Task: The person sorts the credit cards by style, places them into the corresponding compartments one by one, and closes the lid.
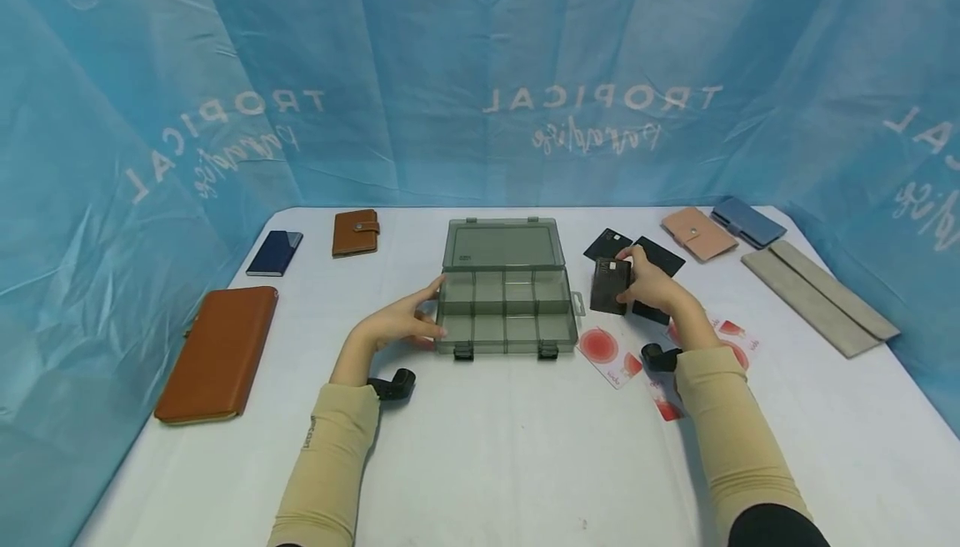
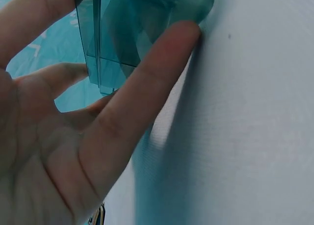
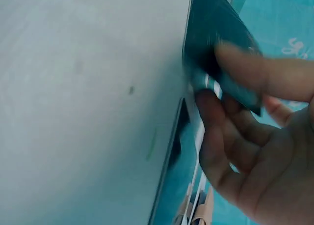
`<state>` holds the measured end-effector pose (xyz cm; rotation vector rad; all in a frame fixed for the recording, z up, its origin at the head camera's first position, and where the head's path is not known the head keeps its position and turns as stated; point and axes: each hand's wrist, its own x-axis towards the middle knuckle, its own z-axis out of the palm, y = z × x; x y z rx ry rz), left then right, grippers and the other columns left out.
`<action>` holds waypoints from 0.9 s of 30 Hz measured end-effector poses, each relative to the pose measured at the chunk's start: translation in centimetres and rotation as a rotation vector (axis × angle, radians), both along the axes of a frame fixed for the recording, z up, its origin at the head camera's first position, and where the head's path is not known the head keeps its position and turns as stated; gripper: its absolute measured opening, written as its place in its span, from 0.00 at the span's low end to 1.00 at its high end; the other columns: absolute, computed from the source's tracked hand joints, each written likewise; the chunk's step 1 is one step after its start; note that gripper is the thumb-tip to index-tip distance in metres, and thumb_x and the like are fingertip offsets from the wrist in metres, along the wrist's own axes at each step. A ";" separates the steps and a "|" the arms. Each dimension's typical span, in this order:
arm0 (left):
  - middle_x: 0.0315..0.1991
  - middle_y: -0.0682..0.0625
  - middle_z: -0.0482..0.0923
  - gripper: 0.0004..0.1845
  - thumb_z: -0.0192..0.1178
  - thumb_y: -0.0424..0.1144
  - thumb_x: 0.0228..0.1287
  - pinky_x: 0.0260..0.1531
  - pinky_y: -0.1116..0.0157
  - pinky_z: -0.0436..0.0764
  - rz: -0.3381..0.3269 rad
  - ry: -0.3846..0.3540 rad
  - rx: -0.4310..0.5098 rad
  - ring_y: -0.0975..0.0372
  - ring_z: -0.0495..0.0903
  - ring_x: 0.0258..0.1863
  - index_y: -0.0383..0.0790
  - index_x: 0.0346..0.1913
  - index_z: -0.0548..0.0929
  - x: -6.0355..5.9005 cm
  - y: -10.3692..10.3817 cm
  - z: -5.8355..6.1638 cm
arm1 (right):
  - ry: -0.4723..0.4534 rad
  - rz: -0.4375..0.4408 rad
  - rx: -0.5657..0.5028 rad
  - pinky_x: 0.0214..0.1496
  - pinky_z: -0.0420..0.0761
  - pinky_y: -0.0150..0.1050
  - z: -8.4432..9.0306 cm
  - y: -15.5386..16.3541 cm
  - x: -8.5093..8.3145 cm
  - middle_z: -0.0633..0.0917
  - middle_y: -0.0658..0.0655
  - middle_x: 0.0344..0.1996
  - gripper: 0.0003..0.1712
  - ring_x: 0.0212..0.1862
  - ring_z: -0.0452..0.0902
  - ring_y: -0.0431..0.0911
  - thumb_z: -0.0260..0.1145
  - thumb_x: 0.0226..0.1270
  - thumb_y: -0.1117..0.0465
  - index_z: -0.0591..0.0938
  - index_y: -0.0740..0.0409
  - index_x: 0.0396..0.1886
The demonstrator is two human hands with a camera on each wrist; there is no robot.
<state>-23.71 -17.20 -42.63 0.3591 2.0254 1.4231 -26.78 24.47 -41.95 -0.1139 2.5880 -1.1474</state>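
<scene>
A translucent grey-green compartment box (image 1: pixel 504 328) stands mid-table with its lid (image 1: pixel 502 244) tipped back. My left hand (image 1: pixel 401 319) touches the box's left side, fingers spread from the side wall to the front corner; the left wrist view shows them fairly straight against the plastic. Right of the box, my right hand (image 1: pixel 651 282) pinches a black card (image 1: pixel 610 287) between thumb and fingers, the card tilted up in the right wrist view. Around that hand lie more black cards, one behind it (image 1: pixel 607 243) and another to its right (image 1: pixel 662 255).
Red-and-white cards (image 1: pixel 611 355) lie under and beside the right forearm. At right are a tan wallet (image 1: pixel 699 233), a blue wallet (image 1: pixel 747 222) and a grey sleeve (image 1: pixel 820 297). At left lie a brown notebook (image 1: pixel 217 355), a navy holder (image 1: pixel 274 253) and a brown wallet (image 1: pixel 355 233).
</scene>
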 end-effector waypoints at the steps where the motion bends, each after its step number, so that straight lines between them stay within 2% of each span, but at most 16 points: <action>1: 0.73 0.40 0.34 0.52 0.64 0.33 0.57 0.41 0.58 0.82 0.001 -0.001 -0.004 0.57 0.81 0.36 0.56 0.74 0.37 0.0 0.0 0.0 | 0.013 -0.009 -0.016 0.44 0.74 0.49 0.0 0.0 0.0 0.70 0.72 0.46 0.38 0.41 0.70 0.58 0.59 0.58 0.75 0.51 0.58 0.64; 4: 0.73 0.40 0.34 0.53 0.64 0.34 0.57 0.42 0.58 0.82 0.005 0.001 -0.015 0.56 0.81 0.35 0.57 0.74 0.37 0.0 0.1 0.0 | 0.083 -0.038 -0.043 0.39 0.73 0.44 0.4 -0.3 0.1 0.69 0.72 0.48 0.38 0.42 0.69 0.59 0.51 0.63 0.76 0.49 0.55 0.69; 7: 0.73 0.40 0.34 0.53 0.65 0.34 0.57 0.43 0.58 0.81 0.011 -0.001 -0.019 0.56 0.82 0.34 0.56 0.74 0.38 0.0 0.1 0.0 | 0.168 -0.098 -0.079 0.41 0.72 0.45 1.2 -1.1 0.1 0.67 0.71 0.52 0.36 0.46 0.67 0.59 0.49 0.66 0.75 0.49 0.57 0.72; 11: 0.73 0.40 0.34 0.53 0.65 0.34 0.56 0.43 0.58 0.81 0.017 -0.004 -0.019 0.56 0.82 0.35 0.56 0.74 0.38 0.0 0.0 0.1 | 0.238 -0.188 -0.222 0.51 0.74 0.48 2.2 -2.5 0.1 0.71 0.69 0.52 0.26 0.49 0.69 0.55 0.49 0.70 0.70 0.62 0.65 0.67; 13: 0.73 0.40 0.34 0.53 0.65 0.34 0.57 0.42 0.58 0.82 0.017 -0.007 -0.017 0.57 0.81 0.35 0.56 0.74 0.38 0.1 0.0 0.2 | 0.246 -0.207 -0.308 0.52 0.74 0.46 2.6 -3.2 0.1 0.73 0.67 0.49 0.22 0.47 0.70 0.52 0.49 0.72 0.68 0.67 0.66 0.63; 16: 0.73 0.41 0.34 0.52 0.64 0.32 0.57 0.41 0.58 0.82 0.014 -0.010 -0.003 0.57 0.81 0.36 0.56 0.74 0.38 0.1 0.1 0.1 | 0.245 -0.199 -0.387 0.46 0.75 0.41 2.9 -4.2 -0.1 0.74 0.65 0.46 0.20 0.42 0.71 0.48 0.49 0.73 0.64 0.69 0.65 0.61; 20: 0.73 0.40 0.33 0.52 0.63 0.31 0.57 0.41 0.56 0.82 0.016 -0.019 0.027 0.57 0.80 0.37 0.57 0.74 0.38 0.0 0.0 0.0 | 0.239 -0.160 -0.411 0.40 0.76 0.36 3.1 -5.9 -0.4 0.74 0.66 0.45 0.19 0.41 0.72 0.48 0.47 0.74 0.64 0.70 0.63 0.61; 25: 0.73 0.41 0.31 0.53 0.65 0.32 0.56 0.41 0.55 0.82 0.024 -0.048 0.047 0.56 0.79 0.36 0.58 0.73 0.38 0.0 0.0 -0.1 | 0.198 -0.124 -0.396 0.40 0.76 0.40 3.1 -8.2 -0.6 0.72 0.68 0.47 0.19 0.43 0.72 0.54 0.44 0.74 0.67 0.70 0.61 0.61; 27: 0.73 0.41 0.30 0.53 0.65 0.32 0.56 0.41 0.55 0.82 0.029 -0.058 0.051 0.56 0.78 0.36 0.59 0.73 0.38 0.1 -0.1 -0.1 | 0.170 -0.095 -0.391 0.42 0.75 0.43 3.3 -9.1 -0.6 0.71 0.68 0.50 0.21 0.46 0.72 0.56 0.42 0.74 0.69 0.69 0.60 0.63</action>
